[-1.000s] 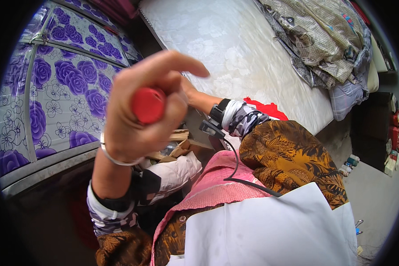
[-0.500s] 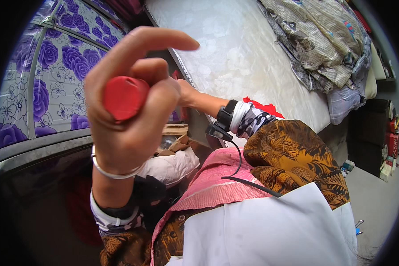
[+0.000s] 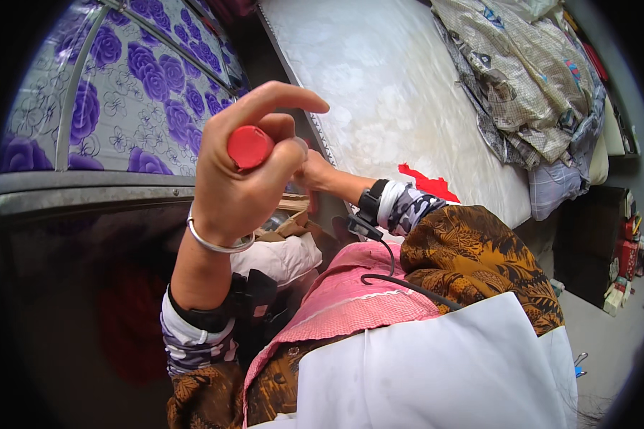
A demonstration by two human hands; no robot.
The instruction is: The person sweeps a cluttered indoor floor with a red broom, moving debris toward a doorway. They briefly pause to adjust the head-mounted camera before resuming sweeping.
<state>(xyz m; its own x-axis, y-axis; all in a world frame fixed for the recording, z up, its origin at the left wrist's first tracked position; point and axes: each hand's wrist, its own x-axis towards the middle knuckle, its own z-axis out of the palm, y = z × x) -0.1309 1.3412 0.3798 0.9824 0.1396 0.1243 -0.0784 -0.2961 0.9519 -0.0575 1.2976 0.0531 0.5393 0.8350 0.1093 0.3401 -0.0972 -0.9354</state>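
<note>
My left hand point(image 3: 243, 182) is raised in front of me, wrapped round a red round-ended rod point(image 3: 250, 146). I see the rod almost end-on, so its length is hidden; its exact kind cannot be told. The index finger sticks out, bent, above the rod, and a silver bangle circles the wrist. Just behind and to the right, my right hand point(image 3: 315, 173) looks closed, its fingers mostly covered by the left. What it holds is hidden. A narrow reddish strip point(image 3: 313, 201) shows below it.
A bed with a whitish sheet point(image 3: 365, 79) lies ahead, bearing a red cloth scrap point(image 3: 429, 183) and a crumpled blanket point(image 3: 522, 79). Purple-flowered panels point(image 3: 147, 93) stand at left. Below the hands are a white bundle point(image 3: 286, 259) and cardboard point(image 3: 290, 225). White cloth point(image 3: 436, 365) covers my lap.
My left hand has moved right and away from me, with the rod in it, and looks smaller. The right hand has shifted slightly right and nearer to me.
</note>
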